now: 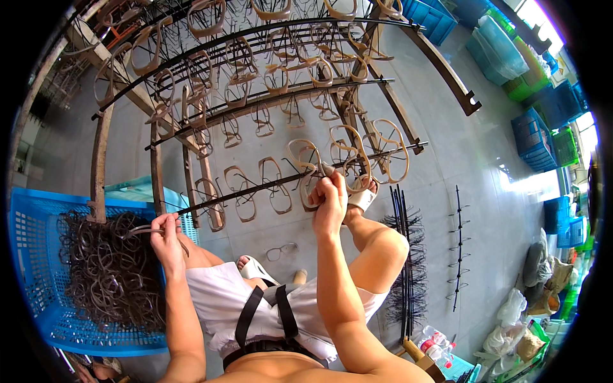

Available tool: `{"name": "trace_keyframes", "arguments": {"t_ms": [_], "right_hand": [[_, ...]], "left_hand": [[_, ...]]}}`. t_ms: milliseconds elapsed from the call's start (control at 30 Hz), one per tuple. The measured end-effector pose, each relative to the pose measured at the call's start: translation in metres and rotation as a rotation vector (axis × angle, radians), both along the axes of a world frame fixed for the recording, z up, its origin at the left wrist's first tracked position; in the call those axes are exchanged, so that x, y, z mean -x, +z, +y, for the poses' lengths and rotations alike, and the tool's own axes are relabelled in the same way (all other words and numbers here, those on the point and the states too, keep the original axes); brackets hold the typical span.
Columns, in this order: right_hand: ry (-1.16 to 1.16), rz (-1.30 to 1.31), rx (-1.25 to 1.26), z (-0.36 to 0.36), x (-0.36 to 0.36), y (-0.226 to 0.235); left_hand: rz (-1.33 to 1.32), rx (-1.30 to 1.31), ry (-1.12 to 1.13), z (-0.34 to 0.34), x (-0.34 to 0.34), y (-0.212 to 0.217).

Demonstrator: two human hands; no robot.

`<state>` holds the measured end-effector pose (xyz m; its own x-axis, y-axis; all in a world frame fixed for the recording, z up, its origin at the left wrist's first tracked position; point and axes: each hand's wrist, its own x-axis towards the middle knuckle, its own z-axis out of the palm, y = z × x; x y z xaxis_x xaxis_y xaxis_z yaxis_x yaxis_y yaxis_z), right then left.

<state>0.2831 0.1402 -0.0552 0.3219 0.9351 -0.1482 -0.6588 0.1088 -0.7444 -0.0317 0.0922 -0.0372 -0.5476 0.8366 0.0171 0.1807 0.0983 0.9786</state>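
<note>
My right hand (329,195) is raised to the lowest black bar (255,189) of a rusty metal rack and pinches a translucent eyeglass frame (305,167) hanging on it. Several more pale frames hang from the bars above (268,76). My left hand (165,235) holds a brownish eyeglass frame (142,231) over a blue plastic crate (38,268) heaped with dark frames (112,271). I sit with bare knees and white sandals under the rack.
One clear frame (281,251) lies on the grey floor by my foot. Spare black pronged bars (403,255) lie on the floor to the right. Blue and green crates (533,137) and bags (530,319) line the right side. Plastic bottles (434,341) stand lower right.
</note>
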Motion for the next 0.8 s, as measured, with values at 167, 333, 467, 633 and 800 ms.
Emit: {"name": "trace_keyframes", "arguments": {"t_ms": [167,333,467,633,800], "right_hand": [[-0.139,0.069,-0.056,-0.006,0.014,-0.003],[-0.184,0.055,-0.026,-0.001,0.019,0.005],[-0.142,0.054,0.000,0.001,0.017,0.004],[-0.178,-0.057,0.026,0.002,0.019,0.005],[-0.241,-0.126,0.034,0.003,0.028,0.007]], "left_hand": [[-0.211,-0.070,0.038,-0.001,0.000,0.000],[-0.269,-0.121,0.058,-0.003,-0.004,-0.001],[-0.293,-0.123,0.075,-0.005,-0.006,0.001],[-0.300,-0.126,0.079,-0.007,-0.006,0.000],[-0.303,-0.126,0.054,-0.010,-0.006,0.000]]}}
